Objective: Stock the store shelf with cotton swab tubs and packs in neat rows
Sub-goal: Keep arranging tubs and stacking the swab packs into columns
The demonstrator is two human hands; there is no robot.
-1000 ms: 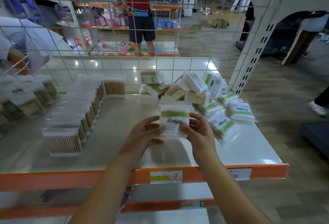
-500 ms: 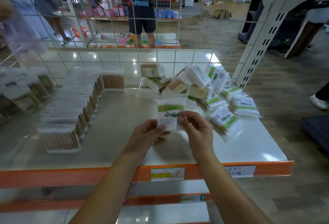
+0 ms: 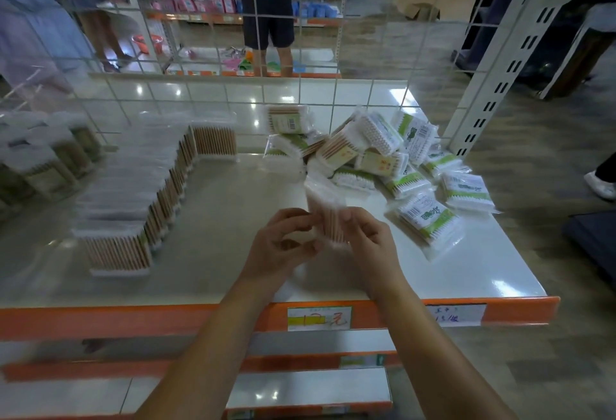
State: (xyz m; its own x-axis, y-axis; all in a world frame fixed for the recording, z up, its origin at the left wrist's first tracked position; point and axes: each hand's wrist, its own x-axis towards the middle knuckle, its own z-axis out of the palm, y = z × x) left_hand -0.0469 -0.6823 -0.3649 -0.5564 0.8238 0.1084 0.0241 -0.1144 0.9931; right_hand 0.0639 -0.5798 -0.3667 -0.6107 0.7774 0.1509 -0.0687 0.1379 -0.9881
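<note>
A white shelf (image 3: 483, 273) with an orange front edge fills the view, backed by a wire grid (image 3: 300, 53). Along its left side stands a row (image 3: 140, 206) of clear swab packs set on edge, running from the front toward the grid and turning right at the back. Further left, blurred, are tubs (image 3: 40, 166). At the right rear lies a loose pile (image 3: 383, 159) of green-labelled packs, unsorted and overlapping.

Above the middle of the shelf, near the front, both hands hold one pack (image 3: 325, 209) upright, edge toward the camera. The left hand (image 3: 283, 246) has its fingers curled, pinching the pack's lower left side. The right hand (image 3: 370, 239) pinches the right side with curled fingers.

The step in hand looks like turning a pack on edge for placing. The next move likely calls for carrying it left and standing it against the row's open end, aligned with its neighbours.
</note>
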